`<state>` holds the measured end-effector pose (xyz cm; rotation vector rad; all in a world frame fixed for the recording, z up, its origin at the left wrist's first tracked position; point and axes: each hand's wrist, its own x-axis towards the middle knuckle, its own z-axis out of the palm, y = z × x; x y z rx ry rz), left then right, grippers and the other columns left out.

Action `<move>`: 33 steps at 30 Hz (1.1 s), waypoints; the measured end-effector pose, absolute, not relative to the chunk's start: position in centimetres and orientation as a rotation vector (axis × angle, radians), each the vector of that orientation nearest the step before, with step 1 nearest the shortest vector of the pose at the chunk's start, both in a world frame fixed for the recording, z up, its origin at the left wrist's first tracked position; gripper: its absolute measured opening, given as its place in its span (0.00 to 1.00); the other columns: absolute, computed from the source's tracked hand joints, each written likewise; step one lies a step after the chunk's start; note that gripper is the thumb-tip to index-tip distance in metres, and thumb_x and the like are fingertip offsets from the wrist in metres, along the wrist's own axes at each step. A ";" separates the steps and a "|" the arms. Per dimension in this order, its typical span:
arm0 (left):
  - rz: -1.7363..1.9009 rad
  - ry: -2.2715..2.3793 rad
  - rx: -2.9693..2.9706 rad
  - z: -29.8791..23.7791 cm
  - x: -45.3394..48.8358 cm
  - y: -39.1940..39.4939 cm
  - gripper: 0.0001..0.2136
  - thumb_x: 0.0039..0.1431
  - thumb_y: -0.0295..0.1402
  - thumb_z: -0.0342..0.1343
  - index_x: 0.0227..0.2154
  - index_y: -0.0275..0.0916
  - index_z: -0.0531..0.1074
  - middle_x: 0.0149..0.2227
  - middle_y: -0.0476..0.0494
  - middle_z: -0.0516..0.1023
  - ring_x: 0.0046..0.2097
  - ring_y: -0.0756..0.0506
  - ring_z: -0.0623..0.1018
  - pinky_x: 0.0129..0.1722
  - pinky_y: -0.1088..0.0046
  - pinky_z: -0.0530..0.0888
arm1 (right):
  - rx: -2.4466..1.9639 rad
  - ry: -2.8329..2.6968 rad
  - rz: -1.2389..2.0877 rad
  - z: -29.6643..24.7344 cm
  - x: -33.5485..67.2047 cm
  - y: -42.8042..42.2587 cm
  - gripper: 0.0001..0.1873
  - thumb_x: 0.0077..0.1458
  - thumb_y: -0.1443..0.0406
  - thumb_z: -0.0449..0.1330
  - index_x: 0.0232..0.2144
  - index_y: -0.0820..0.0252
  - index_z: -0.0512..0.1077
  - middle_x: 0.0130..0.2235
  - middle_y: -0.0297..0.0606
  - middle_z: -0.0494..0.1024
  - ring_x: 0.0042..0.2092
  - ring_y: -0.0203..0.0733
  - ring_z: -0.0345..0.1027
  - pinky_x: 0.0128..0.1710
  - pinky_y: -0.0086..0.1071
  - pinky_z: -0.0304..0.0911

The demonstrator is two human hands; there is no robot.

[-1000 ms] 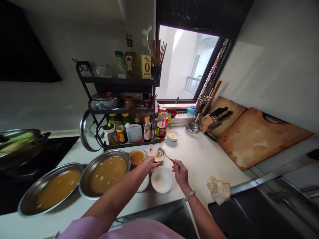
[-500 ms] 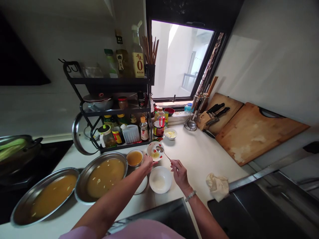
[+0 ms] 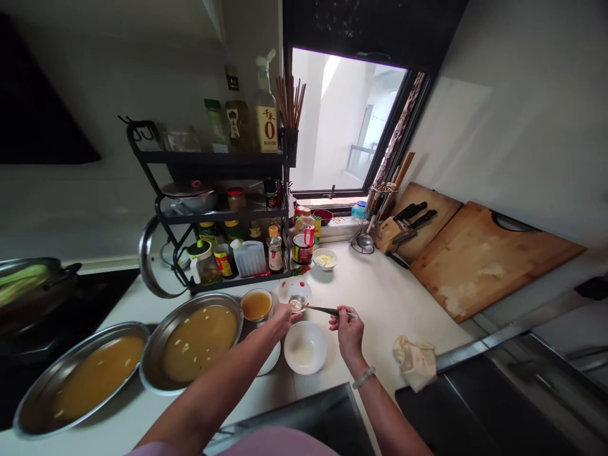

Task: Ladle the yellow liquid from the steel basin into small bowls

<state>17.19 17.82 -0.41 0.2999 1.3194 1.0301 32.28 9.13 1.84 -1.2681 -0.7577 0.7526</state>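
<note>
My right hand (image 3: 348, 327) is closed on the handle of a metal spoon (image 3: 308, 307), whose bowl carries a little food and hovers over the near edge of a small patterned dish (image 3: 297, 291). My left hand (image 3: 281, 315) rests at that dish's near-left rim, fingers curled; I cannot see whether it grips the dish. Below the hands stands an empty white bowl (image 3: 304, 347), with another white dish (image 3: 270, 358) partly hidden under my left forearm. A small bowl of orange-brown sauce (image 3: 256, 304) sits just left of the dish.
Two steel pans of brown liquid (image 3: 198, 342) (image 3: 85, 377) lie at the left, next to a wok (image 3: 28, 291) on the hob. A black spice rack (image 3: 213, 209), a small bowl (image 3: 325, 259), a knife block (image 3: 396, 228), cutting boards (image 3: 484, 256) and a crumpled cloth (image 3: 415, 361) ring the counter.
The spoon has lifted from the patterned dish with food in it and swung level toward my left hand. The dish has tipped back flat. The camera shifted slightly.
</note>
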 end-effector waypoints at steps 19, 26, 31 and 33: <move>0.996 1.381 0.234 4.3 14.6 13.1 0.09 0.55 0.20 0.50 0.39 0.35 0.67 0.35 0.38 0.75 0.28 0.49 0.77 0.26 0.77 0.75 | -1.180 -0.857 0.728 5.4 30.8 10.1 0.22 0.51 0.47 0.60 0.32 0.62 0.69 0.19 0.32 0.74 0.18 0.37 0.68 0.16 0.28 0.65; 0.652 1.076 0.279 4.0 11.7 3.8 0.03 0.54 0.25 0.54 0.27 0.36 0.69 0.21 0.39 0.75 0.23 0.47 0.76 0.25 0.74 0.75 | -1.108 -0.909 0.874 7.7 26.9 10.0 0.20 0.50 0.49 0.62 0.32 0.60 0.69 0.19 0.32 0.74 0.18 0.37 0.67 0.15 0.28 0.64; 0.399 0.911 0.265 0.6 10.2 1.8 0.02 0.53 0.25 0.55 0.26 0.35 0.71 0.22 0.36 0.77 0.23 0.45 0.78 0.22 0.74 0.75 | -1.058 -0.993 1.011 7.8 22.9 9.6 0.17 0.51 0.51 0.61 0.32 0.60 0.69 0.19 0.30 0.73 0.18 0.37 0.67 0.14 0.28 0.63; 0.377 0.891 0.266 -0.8 10.6 1.8 0.02 0.53 0.27 0.55 0.27 0.35 0.70 0.23 0.35 0.78 0.23 0.44 0.78 0.22 0.73 0.74 | -1.063 -1.058 1.033 7.4 21.3 9.2 0.17 0.53 0.51 0.60 0.33 0.60 0.69 0.19 0.31 0.73 0.18 0.37 0.66 0.14 0.28 0.63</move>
